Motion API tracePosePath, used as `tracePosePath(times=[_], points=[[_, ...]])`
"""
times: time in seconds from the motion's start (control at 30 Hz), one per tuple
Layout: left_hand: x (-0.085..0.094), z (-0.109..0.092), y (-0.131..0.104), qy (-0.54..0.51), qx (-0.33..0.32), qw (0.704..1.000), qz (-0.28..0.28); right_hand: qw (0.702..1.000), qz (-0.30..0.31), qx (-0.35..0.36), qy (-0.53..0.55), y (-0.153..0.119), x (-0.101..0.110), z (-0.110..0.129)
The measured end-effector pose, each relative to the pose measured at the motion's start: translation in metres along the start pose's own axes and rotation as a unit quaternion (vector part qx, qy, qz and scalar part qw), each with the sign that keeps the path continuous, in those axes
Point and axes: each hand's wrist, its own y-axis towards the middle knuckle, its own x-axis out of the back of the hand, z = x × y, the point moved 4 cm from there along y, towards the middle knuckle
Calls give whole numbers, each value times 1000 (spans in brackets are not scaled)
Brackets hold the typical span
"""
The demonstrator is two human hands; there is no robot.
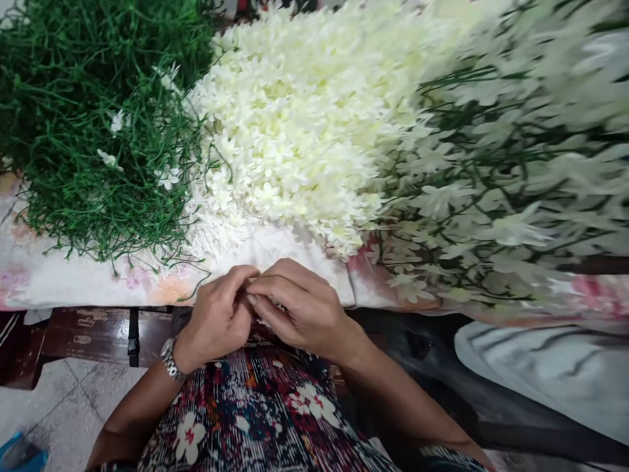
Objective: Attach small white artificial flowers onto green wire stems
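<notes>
My left hand [220, 313], with a metal watch [171, 359] at its wrist, is closed with the fingers curled inward. My right hand [305, 308] meets it in a pinch, thumb and fingertips together. Whatever sits between the fingertips is too small and too covered to make out. Both hands are at the near edge of a floral cloth [98, 278]. Beyond my left hand lies a heap of green plastic stems [113, 196], with a few white blossoms on it. A mound of cream-white artificial flower heads [304, 144] rises in front of both hands.
White flowers on green stems [491, 196] spread over the right side, blurred toward the edge. Below the cloth runs a dark brown wooden bench [88, 334] with a black buckle strap [133, 337]. At right is a person's light grey garment [540, 367]. A blue object [19, 452] lies on the tiled floor.
</notes>
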Motion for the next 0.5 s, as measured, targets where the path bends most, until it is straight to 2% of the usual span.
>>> tracePosePath(times=[0.23,0.33,0.43,0.5], points=[[0,7,1,-77,44,993,-77,997,-33,-14,-66,-3,1,-7],[-2,16,0,-132,75,982,-110,990,-78,-25,-115,-11,17,-14],[-5,24,-1,-203,108,965,-129,950,-168,-71,-254,-28,48,-30],[-6,26,-1,-229,123,956,-132,910,-179,-138,-348,-39,62,-45]])
